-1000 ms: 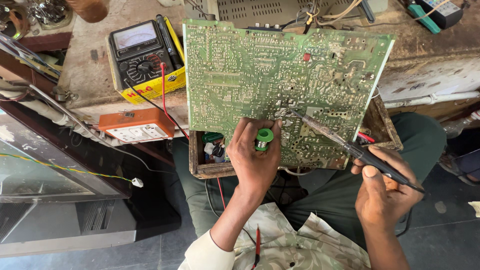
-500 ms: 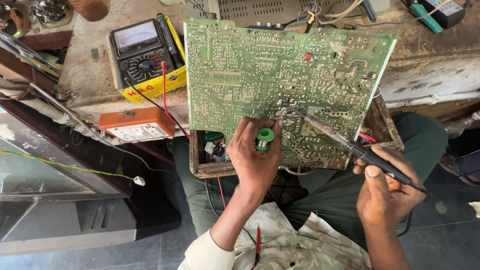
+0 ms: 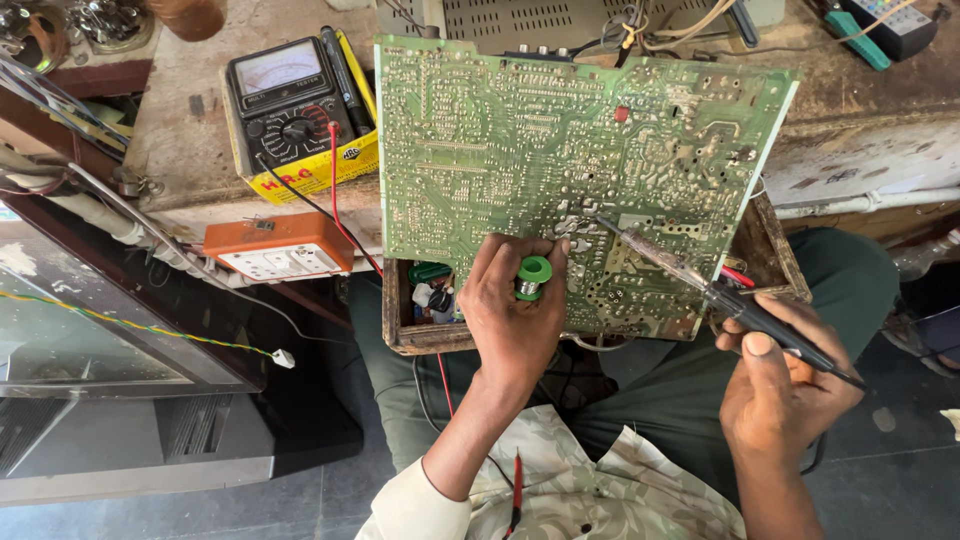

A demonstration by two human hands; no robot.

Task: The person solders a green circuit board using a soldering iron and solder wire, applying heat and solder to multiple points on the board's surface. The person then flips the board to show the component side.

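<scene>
So I'm mid-job here: my right hand point(image 3: 785, 390) is wrapped around the black-handled soldering iron point(image 3: 700, 280), its metal tip down on a joint near the middle of the big green printed circuit board point(image 3: 560, 160). My left hand point(image 3: 510, 320) is closed on a small green spool of solder wire point(image 3: 533, 277) and rests on the board's lower edge, just left of the tip. I'd say the soldering is underway, not finished; I can't tell how many joints are done or left. The board lies solder side up, covered in pale traces and silvery dots, propped over a worn wooden tray point(image 3: 400, 335) on my lap and leaning onto the dusty tabletop point(image 3: 190, 150), beside a black-and-yellow analogue multimeter point(image 3: 290, 110).
</scene>
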